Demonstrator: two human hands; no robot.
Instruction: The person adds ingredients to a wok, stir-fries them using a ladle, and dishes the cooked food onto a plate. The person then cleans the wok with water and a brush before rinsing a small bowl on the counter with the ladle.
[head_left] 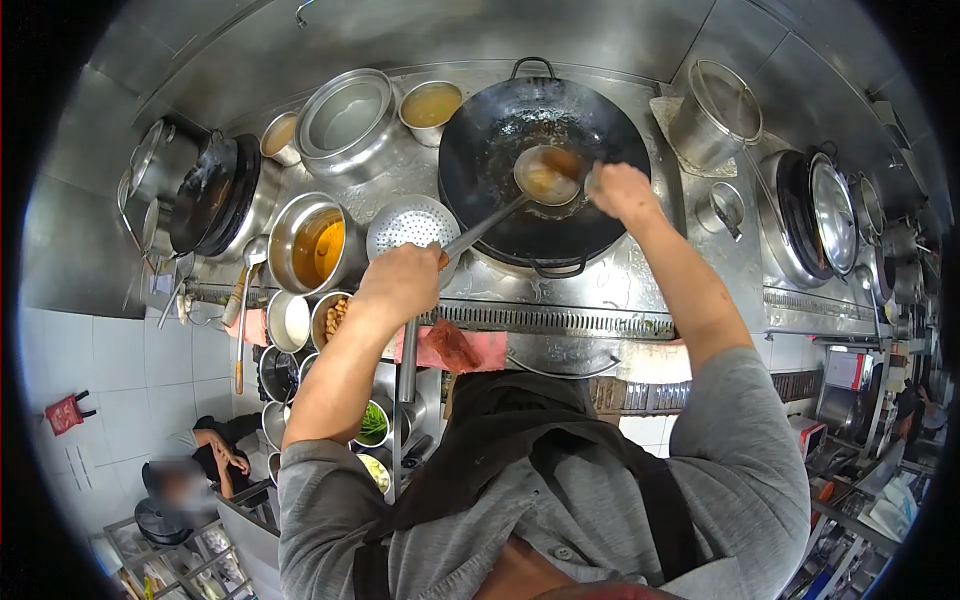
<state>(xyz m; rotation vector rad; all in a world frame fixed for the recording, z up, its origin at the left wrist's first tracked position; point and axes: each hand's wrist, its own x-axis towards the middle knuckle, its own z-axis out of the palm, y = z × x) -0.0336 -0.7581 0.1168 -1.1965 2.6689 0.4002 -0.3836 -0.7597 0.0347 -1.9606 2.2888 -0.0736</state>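
Note:
My left hand [402, 285] is wrapped round the handle of a long ladle [485, 228]. The ladle's bowl is over the black wok [470, 190], with yellowish and reddish-brown contents smeared by motion. Beside that bowl, at the wok's right side, my right hand [624, 192] is closed on a small cup [592, 180]; it is blurred and partly hidden by my fingers. Dark, shiny liquid or oil shows on the wok's inner surface. A perforated skimmer [405, 222] lies just beyond my left hand, left of the wok.
Left of the wok stand a pot of amber liquid [322, 250], a large steel pot [345, 120] and a bowl of yellowish liquid [432, 104]. A tall strainer pot [715, 120] stands right. Ingredient bowls [290, 320] line the lower left. Another person [215, 445] is at lower left.

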